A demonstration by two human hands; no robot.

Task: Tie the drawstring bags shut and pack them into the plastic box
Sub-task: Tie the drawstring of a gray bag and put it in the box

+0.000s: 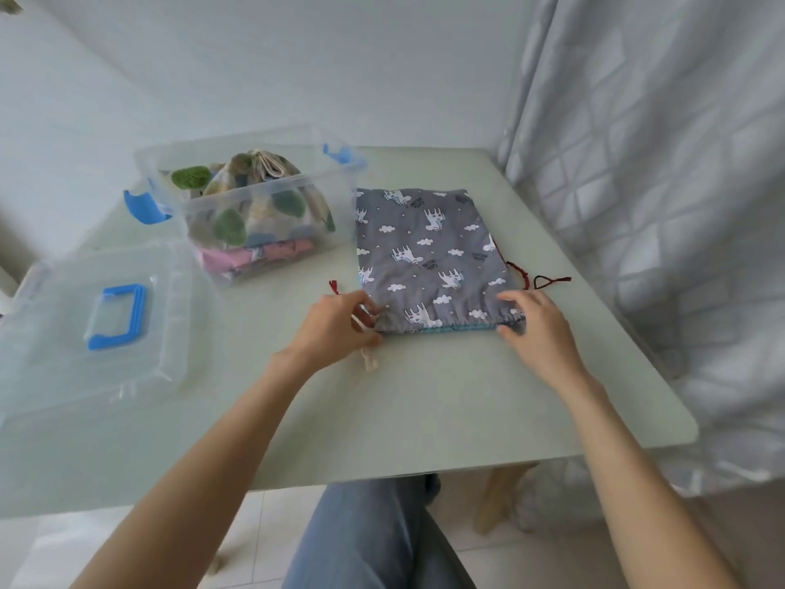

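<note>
A grey drawstring bag point(429, 252) printed with white animals and clouds lies flat on the table, its gathered mouth toward me. My left hand point(340, 325) pinches the mouth's left corner, where a cream cord end point(368, 362) hangs out. My right hand point(537, 329) grips the right corner. A dark red cord point(548, 281) trails from under the bag at the right, and another red end point(333, 286) shows at the left. The clear plastic box point(272, 231) stands behind, holding a leaf-patterned bag point(259, 180) on top of a pink one point(263, 255).
The box's clear lid point(63, 329) with a blue handle point(117, 316) lies at the table's left. Blue latches point(144, 206) hang on the box ends. A pale curtain point(662, 163) hangs by the table's right edge. My knee in jeans point(374, 542) is below the front edge.
</note>
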